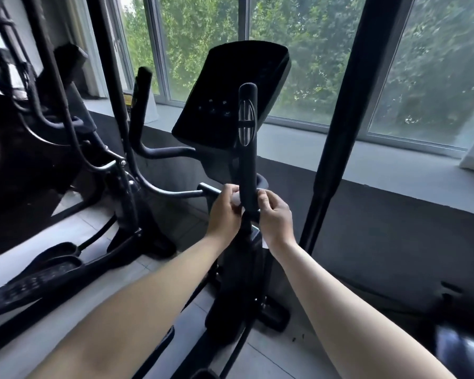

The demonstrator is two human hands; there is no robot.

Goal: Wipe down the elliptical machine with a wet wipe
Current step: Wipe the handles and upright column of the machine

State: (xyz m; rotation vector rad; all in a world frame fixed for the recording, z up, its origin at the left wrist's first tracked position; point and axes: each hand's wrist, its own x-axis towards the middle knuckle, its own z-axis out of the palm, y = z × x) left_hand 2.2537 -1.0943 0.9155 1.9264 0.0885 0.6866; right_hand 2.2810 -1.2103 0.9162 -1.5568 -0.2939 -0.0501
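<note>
Two bare forearms reach forward from the bottom edge and meet at the lower end of an upright handlebar grip (248, 165) on the elliptical machine (237, 272). The left hand (225, 213) sits just left of the grip and the right hand (275, 218) just right of it. Both sets of fingers are curled and pinching the white wet wipe (237, 198), which passes across the grip at that height; only small pale patches of it show beside each thumb. The grip's long axis runs nearly vertical, its rounded tip pointing up, with a silver sensor strip (246, 123) set into its upper half. Low on the left, a black foot pedal (39, 280) lies lengthwise over the pale tiled floor (175, 231). Beyond the grip, the dark console (225, 94) tilts back towards the viewer. A second grip (141, 99) rises at its left. Farthest back, a wide window (312, 64) shows green trees.
</note>
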